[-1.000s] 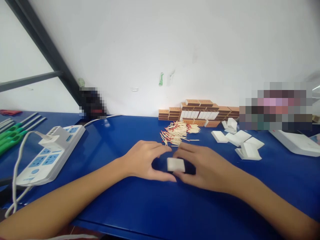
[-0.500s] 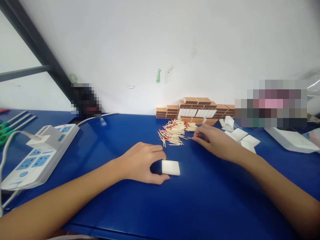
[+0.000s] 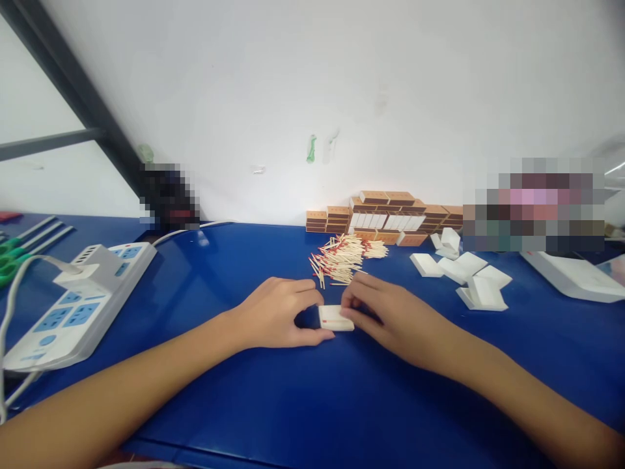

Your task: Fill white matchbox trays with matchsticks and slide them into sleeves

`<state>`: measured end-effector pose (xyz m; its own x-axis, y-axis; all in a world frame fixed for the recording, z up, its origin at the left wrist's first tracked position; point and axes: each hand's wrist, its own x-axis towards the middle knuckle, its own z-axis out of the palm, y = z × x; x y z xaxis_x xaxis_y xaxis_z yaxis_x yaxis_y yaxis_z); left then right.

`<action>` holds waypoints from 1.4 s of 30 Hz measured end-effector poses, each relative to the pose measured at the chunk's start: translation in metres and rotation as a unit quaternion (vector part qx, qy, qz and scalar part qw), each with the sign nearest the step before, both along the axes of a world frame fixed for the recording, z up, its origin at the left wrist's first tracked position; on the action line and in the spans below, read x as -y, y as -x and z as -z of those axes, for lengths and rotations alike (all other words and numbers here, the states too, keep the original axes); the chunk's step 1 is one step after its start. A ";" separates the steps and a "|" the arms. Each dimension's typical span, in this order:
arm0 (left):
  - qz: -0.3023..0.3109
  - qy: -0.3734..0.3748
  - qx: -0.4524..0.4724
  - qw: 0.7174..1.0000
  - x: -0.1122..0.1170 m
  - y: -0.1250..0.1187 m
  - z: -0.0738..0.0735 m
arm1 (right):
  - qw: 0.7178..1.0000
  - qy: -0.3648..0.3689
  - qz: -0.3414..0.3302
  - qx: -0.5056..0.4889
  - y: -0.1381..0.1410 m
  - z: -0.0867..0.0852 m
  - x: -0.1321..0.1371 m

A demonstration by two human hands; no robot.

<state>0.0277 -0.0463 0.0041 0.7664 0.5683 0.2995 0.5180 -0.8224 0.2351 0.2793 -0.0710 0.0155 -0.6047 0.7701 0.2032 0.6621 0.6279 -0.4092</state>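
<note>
A small white matchbox tray lies on the blue table in front of me. My left hand grips its left end between thumb and fingers. Over the tray's right end, my right hand pinches a match, whose red head points left across the tray. Just behind my hands lies a loose heap of red-headed matches. My right fingers hide part of the tray's right end and of the match.
Brown matchboxes are stacked against the wall. Several white trays lie scattered at the right, near a white device. On the left are a power strip with a cable and green-handled tools.
My right hand has come from beside the match heap, leftward and nearer me, bringing a match over the tray. My left hand keeps its hold on the tray.
</note>
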 end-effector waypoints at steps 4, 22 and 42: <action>0.008 0.004 0.002 1.000 0.001 -0.001 0.000 | 0.997 -0.029 0.065 -0.034 -0.010 0.009 -0.023; -0.033 0.001 -0.005 0.999 -0.002 0.000 -0.001 | 0.993 -0.038 0.095 0.063 -0.027 0.021 -0.042; -0.051 -0.005 -0.008 0.999 -0.002 -0.001 -0.003 | 0.990 -0.029 0.108 0.083 -0.024 0.020 -0.041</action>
